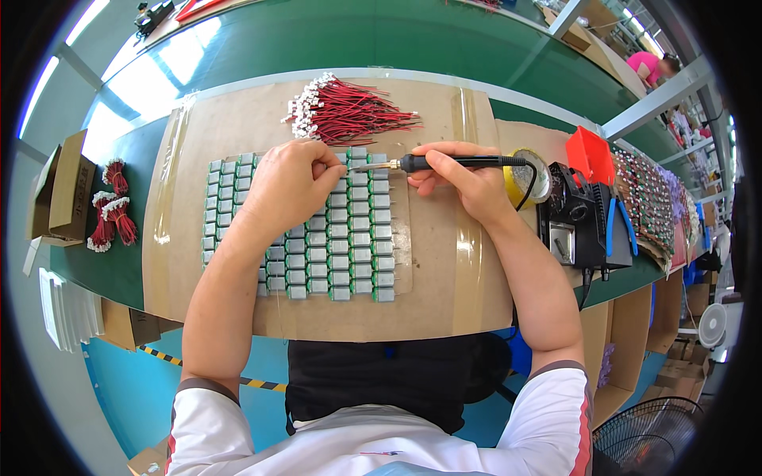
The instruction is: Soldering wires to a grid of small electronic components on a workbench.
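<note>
My right hand [468, 181] grips a soldering iron [417, 163] by its black handle. The iron's metal tip points left and reaches the top rows of a grid of small silver metal blocks with green edges [339, 238]. My left hand [290, 181] is over the upper part of that grid, its thumb and fingers pinched together close to the iron's tip. What the pinch holds, if anything, is hidden. Just beyond my hands lies a fanned bundle of red and black wires [357, 111] with white connectors at its left end.
Brown cardboard [432, 305] covers the bench. At the right are a yellow-rimmed tape roll [533, 178], a black soldering station [571, 198], a red bin [590, 155] and blue-handled pliers [611, 226]. Wire bundles [119, 218] and an open carton [67, 190] are at the left.
</note>
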`<state>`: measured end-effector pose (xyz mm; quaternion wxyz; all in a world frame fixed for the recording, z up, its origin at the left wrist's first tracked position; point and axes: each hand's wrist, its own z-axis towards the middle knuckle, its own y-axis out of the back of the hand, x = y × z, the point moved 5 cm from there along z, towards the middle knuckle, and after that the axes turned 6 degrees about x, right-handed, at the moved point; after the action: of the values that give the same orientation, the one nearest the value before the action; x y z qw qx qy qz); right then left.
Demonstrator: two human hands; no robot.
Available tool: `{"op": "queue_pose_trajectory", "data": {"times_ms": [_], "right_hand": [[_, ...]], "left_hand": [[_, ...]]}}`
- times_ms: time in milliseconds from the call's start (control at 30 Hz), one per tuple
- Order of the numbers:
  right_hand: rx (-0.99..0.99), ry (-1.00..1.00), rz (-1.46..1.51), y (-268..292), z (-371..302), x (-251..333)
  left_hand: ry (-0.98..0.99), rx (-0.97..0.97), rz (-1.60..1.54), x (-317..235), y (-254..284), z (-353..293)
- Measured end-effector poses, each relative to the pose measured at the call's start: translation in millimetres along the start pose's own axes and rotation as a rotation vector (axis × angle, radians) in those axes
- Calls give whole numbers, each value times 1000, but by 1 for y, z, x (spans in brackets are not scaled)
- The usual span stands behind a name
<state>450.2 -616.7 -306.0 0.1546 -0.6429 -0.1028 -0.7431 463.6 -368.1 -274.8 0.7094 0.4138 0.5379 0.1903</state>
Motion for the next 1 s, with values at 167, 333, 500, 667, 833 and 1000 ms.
{"op": "queue_pose_trajectory", "data": {"times_ms": [167,333,500,667,833,1000], "right_hand": [[-12,34,46,2,-2,3],[-96,91,-4,-6,-4,16],[-131,141,-192,1,-10,37],[-121,144,-123,7,-15,23],[-129,105,-52,8,-25,-6],[-151,51,148,8,-19,-12]], "left_hand": [[61,-53,-107,-1,3,1],[60,-166,-210,3,11,-2],[249,-16,-520,-18,25,-16],[45,-92,-329,-22,19,-24],[-20,-162,-247,-9,1,-22],[28,-146,-122,-3,1,-17]]}}
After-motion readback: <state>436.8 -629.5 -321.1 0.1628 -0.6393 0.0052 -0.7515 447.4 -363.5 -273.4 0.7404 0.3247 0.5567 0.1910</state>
